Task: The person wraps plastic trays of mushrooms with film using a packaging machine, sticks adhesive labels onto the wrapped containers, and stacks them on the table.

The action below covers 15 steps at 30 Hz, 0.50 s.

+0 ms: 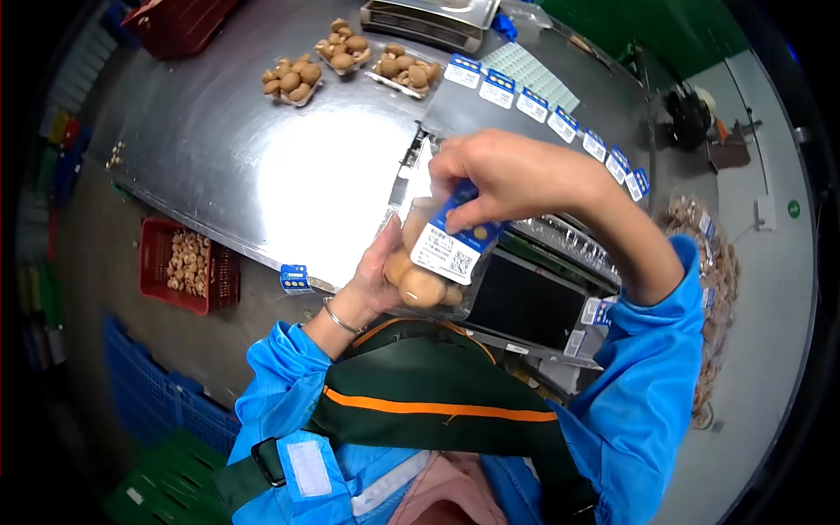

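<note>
A clear-wrapped pack of brown mushrooms (pixel 422 287) is held up in front of my body, tilted. My left hand (pixel 374 273) grips its left side, fingers partly hidden behind the pack. A blue-and-white label (pixel 444 252) with a QR code lies against the upper face of the wrap. Over that label's blue end, my right hand (pixel 497 175) is closed, its thumb pressing on the blue part. The fingers' far side is hidden, and I cannot tell how firmly the label is stuck.
Mushroom trays (pixel 292 80) stand at the back of the metal table (pixel 201 131). Several labels (pixel 532 105) line its edge on the right. A machine with a dark panel (pixel 525 299) is close below my hands. A red crate (pixel 179 302) of mushroom pieces sits on the floor, left.
</note>
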### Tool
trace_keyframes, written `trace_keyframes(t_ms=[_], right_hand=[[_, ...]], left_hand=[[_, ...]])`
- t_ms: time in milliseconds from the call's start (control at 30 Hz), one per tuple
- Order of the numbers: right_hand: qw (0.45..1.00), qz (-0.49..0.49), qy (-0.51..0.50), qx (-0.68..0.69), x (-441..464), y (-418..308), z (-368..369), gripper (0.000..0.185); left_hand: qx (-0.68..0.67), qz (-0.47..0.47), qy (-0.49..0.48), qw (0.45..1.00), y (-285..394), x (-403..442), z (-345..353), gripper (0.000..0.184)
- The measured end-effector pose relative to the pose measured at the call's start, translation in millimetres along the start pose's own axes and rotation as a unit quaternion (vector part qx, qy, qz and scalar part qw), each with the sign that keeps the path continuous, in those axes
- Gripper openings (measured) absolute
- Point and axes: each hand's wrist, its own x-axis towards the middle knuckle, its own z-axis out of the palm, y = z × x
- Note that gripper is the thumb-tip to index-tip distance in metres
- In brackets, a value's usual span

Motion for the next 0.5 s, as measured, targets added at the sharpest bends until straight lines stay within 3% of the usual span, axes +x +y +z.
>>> trace_keyframes(t_ms=[33,67,100,167,233,300,333,400,433,467,500], right_hand=[[0.994,-0.044,0.079,-0.054,-11.9,7.8,10.7,0.027],[0.978,-0.027,0.194,-0.077,-23.6,13.1,24.2,0.037],[0.948,0.046,0.279,-0.147,-41.7,11.1,26.3,0.051],[0.855,0.065,0.446,-0.258,-70.9,27.7,49.5,0.057],[0.860,0.096,0.404,-0.297,-89.9,3.6,97.2,0.060],[0.946,0.051,0.289,-0.139,-108.3,-24.3,149.2,0.047],[0.955,-0.004,0.283,-0.091,-123.8,-30.4,161.5,0.039],[0.948,-0.070,0.307,0.054,-164.1,-23.0,182.5,0.025],[0.926,-0.079,0.338,0.147,-190.6,-13.4,192.1,0.022],[0.867,0.031,0.487,0.098,-209.0,-10.8,193.8,0.027],[0.701,0.237,0.612,0.280,-213.4,-11.9,202.0,0.034]], left_hand=[[-0.056,-0.015,-0.014,0.998,-7.8,1.3,6.3,0.076],[-0.118,-0.040,-0.036,0.992,-13.8,1.7,6.2,0.073],[-0.142,-0.041,-0.037,0.988,-20.8,4.5,7.1,0.072],[-0.192,-0.047,-0.039,0.979,-36.4,12.9,12.3,0.071],[-0.180,-0.014,0.015,0.983,-51.0,24.5,23.6,0.069],[-0.200,-0.038,-0.008,0.979,-58.1,36.5,28.6,0.068],[-0.217,-0.042,-0.047,0.974,-64.0,47.3,24.9,0.069],[-0.161,-0.062,-0.005,0.985,-74.4,57.5,47.7,0.067],[-0.152,-0.075,-0.009,0.985,-81.4,63.7,59.0,0.067],[-0.142,-0.109,0.015,0.984,-90.1,76.5,58.2,0.072],[-0.105,-0.131,0.042,0.985,-99.8,85.6,69.6,0.073]])
